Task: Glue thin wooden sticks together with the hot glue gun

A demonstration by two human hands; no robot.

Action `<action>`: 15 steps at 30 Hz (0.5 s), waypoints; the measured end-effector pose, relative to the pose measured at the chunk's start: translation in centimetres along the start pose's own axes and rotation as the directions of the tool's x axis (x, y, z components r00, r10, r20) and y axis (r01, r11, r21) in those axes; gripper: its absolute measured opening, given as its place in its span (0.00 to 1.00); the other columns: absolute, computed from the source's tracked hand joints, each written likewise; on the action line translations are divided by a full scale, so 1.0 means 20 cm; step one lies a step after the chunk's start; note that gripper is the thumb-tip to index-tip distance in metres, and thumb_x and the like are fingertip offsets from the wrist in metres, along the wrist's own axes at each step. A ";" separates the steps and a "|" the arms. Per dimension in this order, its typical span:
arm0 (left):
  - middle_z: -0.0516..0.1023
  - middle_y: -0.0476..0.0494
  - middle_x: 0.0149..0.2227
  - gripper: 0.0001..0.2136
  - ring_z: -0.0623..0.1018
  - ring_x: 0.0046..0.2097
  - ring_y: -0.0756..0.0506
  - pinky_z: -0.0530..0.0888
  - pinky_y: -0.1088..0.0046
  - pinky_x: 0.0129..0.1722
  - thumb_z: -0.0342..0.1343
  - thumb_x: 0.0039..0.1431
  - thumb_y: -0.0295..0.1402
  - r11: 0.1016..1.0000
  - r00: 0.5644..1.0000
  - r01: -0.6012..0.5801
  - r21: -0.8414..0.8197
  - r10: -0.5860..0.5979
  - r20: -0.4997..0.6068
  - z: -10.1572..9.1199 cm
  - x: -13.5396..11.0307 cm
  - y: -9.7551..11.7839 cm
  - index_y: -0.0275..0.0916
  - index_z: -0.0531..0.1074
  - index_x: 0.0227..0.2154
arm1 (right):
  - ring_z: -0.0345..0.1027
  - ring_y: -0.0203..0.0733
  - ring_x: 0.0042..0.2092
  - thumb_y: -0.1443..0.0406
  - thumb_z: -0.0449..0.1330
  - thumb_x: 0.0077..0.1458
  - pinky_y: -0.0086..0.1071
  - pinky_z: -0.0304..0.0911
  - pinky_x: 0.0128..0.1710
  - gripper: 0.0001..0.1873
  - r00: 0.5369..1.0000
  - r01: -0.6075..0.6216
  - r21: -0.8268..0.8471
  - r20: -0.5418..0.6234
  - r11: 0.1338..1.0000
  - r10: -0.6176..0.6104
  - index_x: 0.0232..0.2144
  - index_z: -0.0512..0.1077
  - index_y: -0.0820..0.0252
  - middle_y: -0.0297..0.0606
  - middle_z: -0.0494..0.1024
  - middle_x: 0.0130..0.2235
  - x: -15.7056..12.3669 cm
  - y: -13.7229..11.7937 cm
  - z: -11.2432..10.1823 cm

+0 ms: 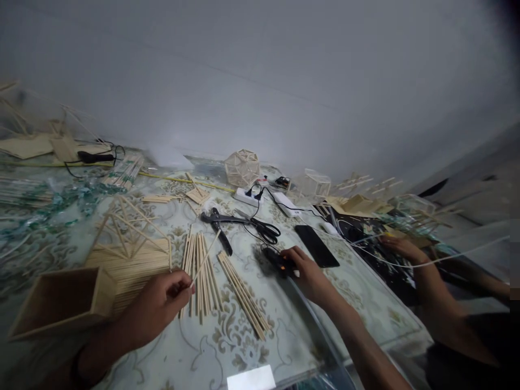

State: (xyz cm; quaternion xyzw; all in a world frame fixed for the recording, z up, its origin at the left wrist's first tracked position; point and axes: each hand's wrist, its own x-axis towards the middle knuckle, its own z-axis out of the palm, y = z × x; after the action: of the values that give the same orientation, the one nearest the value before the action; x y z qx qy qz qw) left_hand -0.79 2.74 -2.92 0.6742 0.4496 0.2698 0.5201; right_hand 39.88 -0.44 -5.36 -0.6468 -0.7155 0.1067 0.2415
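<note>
Two hands busy: left hand [158, 306] pinches one thin stick [205, 257], right hand [311, 273] clasps the black tool [278, 262]. Best hold the stick steady and lift the tool cleanly.

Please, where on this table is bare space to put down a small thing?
Bare cloth lies near the front edge, between the stick bundles and the white card, and right of the right hand, beside the phone. Crowded: around the scissors, cables, power strip and far edge.

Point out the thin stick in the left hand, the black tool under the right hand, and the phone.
thin stick [205, 259], head view, mid-shaft
black tool [272, 257], head view, exposed body end
phone [317, 246], head view, screen centre
</note>
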 end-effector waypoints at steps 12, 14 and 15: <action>0.75 0.49 0.33 0.15 0.73 0.27 0.49 0.72 0.70 0.33 0.52 0.71 0.45 0.976 0.967 0.095 -0.194 -0.044 0.252 0.08 -0.02 0.05 0.39 0.73 0.37 | 0.75 0.47 0.36 0.44 0.64 0.60 0.35 0.69 0.34 0.23 0.956 -0.228 0.453 -0.066 0.862 0.287 0.31 0.76 0.56 0.40 0.81 0.33 0.14 -0.31 -0.16; 0.75 0.48 0.33 0.17 0.74 0.30 0.48 0.73 0.69 0.35 0.50 0.73 0.47 0.967 0.969 0.079 -0.243 -0.017 0.248 0.09 -0.02 0.01 0.39 0.73 0.37 | 0.76 0.49 0.38 0.44 0.65 0.59 0.37 0.71 0.36 0.23 0.955 -0.236 0.573 -0.011 0.785 0.296 0.31 0.78 0.58 0.43 0.83 0.35 0.17 -0.33 -0.08; 0.75 0.48 0.33 0.17 0.73 0.31 0.48 0.73 0.70 0.35 0.50 0.73 0.47 0.962 0.973 0.068 -0.265 -0.006 0.229 0.09 -0.02 -0.01 0.39 0.73 0.37 | 0.76 0.50 0.38 0.44 0.66 0.58 0.39 0.72 0.37 0.23 0.958 -0.230 0.637 0.017 0.736 0.285 0.31 0.78 0.58 0.44 0.83 0.35 0.18 -0.33 -0.05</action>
State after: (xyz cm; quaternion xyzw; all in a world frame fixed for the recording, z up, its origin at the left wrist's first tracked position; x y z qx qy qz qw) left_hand 0.43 1.63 -3.59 0.6145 0.3589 0.2405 0.6601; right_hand 34.32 1.98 -0.71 -0.6242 -0.5309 0.3468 0.4563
